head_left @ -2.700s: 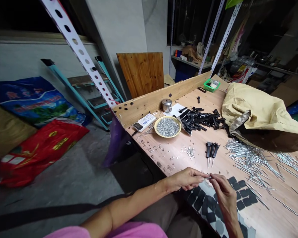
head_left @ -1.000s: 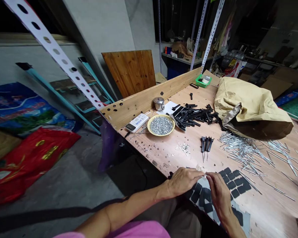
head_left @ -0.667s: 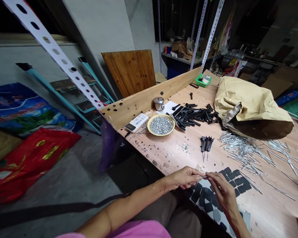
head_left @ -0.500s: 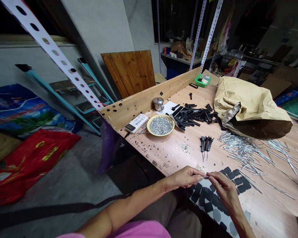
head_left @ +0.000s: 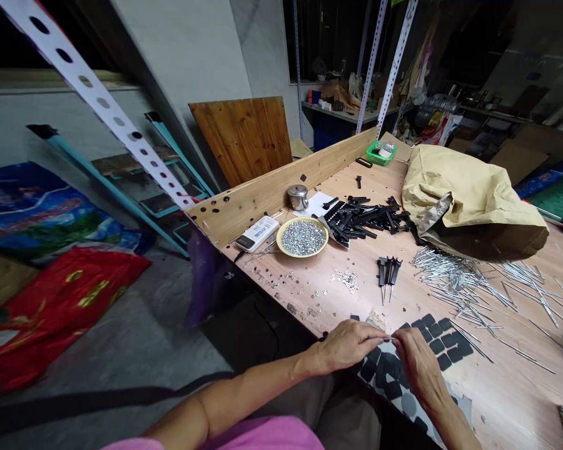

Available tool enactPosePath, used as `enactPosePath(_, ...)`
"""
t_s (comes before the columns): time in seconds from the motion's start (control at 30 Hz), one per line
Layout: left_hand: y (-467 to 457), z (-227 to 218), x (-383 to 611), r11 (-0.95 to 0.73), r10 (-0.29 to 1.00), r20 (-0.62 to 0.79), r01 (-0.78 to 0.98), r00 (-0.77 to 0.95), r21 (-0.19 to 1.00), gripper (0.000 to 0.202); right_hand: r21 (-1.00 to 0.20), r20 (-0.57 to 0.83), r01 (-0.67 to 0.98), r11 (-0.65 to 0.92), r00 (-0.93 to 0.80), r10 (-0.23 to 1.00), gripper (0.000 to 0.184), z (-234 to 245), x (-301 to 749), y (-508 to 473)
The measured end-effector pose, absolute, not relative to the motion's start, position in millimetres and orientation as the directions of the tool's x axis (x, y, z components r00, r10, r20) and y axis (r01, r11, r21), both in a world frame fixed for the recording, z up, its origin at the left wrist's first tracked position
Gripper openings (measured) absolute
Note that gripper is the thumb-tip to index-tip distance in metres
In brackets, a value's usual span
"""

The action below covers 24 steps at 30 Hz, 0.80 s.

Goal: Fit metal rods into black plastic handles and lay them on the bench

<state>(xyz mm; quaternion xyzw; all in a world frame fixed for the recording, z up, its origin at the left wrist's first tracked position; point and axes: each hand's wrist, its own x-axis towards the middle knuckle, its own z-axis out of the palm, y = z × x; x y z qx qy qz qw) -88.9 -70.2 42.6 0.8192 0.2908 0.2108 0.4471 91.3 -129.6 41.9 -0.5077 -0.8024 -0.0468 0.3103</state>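
Observation:
My left hand (head_left: 347,344) and my right hand (head_left: 415,362) meet at the near edge of the wooden table (head_left: 511,400), fingertips pinched together on a small metal piece (head_left: 388,339) that I cannot name. Both hands hover over a sheet of black pads (head_left: 431,340). Three black-handled pins (head_left: 387,275) lie just beyond the hands. A small heap of silver washers (head_left: 349,278) lies to their left. Further back stands a yellow bowl of silver washers (head_left: 303,237).
A pile of black plastic parts (head_left: 366,219) lies behind the bowl. Long metal pins (head_left: 473,287) spread at the right below a tan sack (head_left: 473,200). A metal cup (head_left: 298,197), a white device (head_left: 258,232) and a green basket (head_left: 381,152) sit along the raised wooden edge.
My hands have stayed pinched together over the black pads, shifting slightly down and nearer. The view has drifted a little to the right.

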Motion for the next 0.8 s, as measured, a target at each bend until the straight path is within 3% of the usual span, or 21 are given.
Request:
enactPosePath(0.13, -73.9, 39.6, -89.4, -0.710, 0.598, 0.252, 0.356, 0.761, 0.607, 0.032, -0.129, 0.555, 0.870, 0.476, -0.334, 0.762, 0.027, 39.1, 91.8, -127.9)
enactPosePath(0.23, -76.0, 37.1, -88.4, -0.791, 0.561, 0.338, 0.368, 0.756, 0.488, 0.034, -0.122, 0.546, 0.887, 0.445, -0.315, 0.776, 0.031, 41.7, 89.7, -127.6)
enactPosePath(0.47, -77.3, 35.0, -84.3, -0.773, 0.594, 0.324, 0.412, 0.736, 0.482, 0.030, -0.321, 0.477, 0.898, 0.302, -0.122, 0.870, 0.045, 40.4, 82.6, -126.2)
enactPosePath(0.53, -76.7, 35.9, -84.7, -0.747, 0.609, 0.281, 0.417, 0.742, 0.518, 0.029, -0.378, 0.399, 0.890, 0.256, -0.093, 0.912, 0.049, 39.6, 81.9, -126.7)
enactPosePath(0.63, -75.1, 37.6, -83.9, -0.612, 0.667, 0.202, 0.372, 0.717, 0.698, 0.027, -0.442, 0.273, 0.884, 0.154, -0.031, 0.961, 0.055, 42.8, 83.9, -129.4)
enactPosePath(0.73, -72.6, 39.5, -80.7, -0.376, 0.720, 0.089, 0.279, 0.688, 0.883, 0.026, -0.525, 0.268, 0.850, 0.038, 0.123, 0.955, 0.052, 50.1, 89.5, -132.6)
enactPosePath(0.8, -71.0, 40.4, -78.7, -0.254, 0.725, 0.030, 0.227, 0.688, 0.940, 0.026, -0.594, 0.297, 0.802, 0.058, 0.152, 0.943, 0.043, 54.7, 93.6, -133.9)
